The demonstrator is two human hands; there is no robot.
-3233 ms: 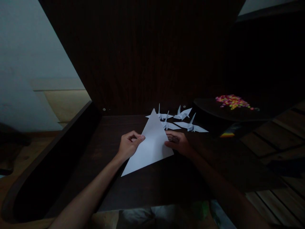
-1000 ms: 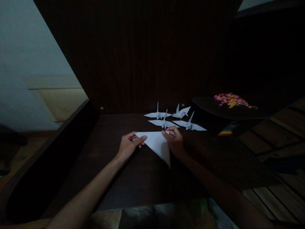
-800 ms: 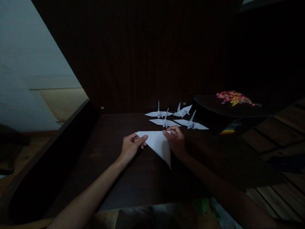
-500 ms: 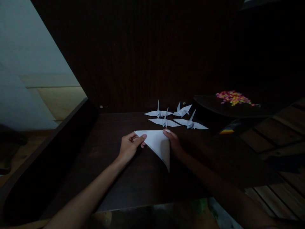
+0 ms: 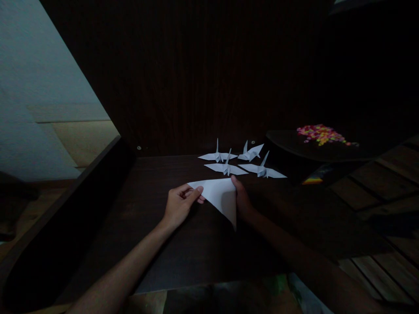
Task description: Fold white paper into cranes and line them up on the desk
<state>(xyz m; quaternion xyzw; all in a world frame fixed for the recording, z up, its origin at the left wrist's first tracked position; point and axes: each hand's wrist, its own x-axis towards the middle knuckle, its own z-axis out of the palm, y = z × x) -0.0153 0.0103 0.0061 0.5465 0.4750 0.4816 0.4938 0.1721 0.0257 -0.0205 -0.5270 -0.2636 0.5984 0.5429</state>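
- A folded white paper triangle sits at the centre of the frame, its top edge nearly level and its lowest point hanging toward the bottom of the frame
- The left hand pinches the triangle's left corner, thumb in front and fingers behind
- The right hand, in shadow, grasps the upper right corner with its thumb showing; its other fingers are mostly hidden
- Four white origami cranes stand just above the triangle in the frame, wings spread, in two rows on the dark wooden surface
- Right of centre, a dark shelf with a rounded edge carries a heap of small pink, red and yellow pieces, too small to identify
- A pale wall fills the upper left of the frame
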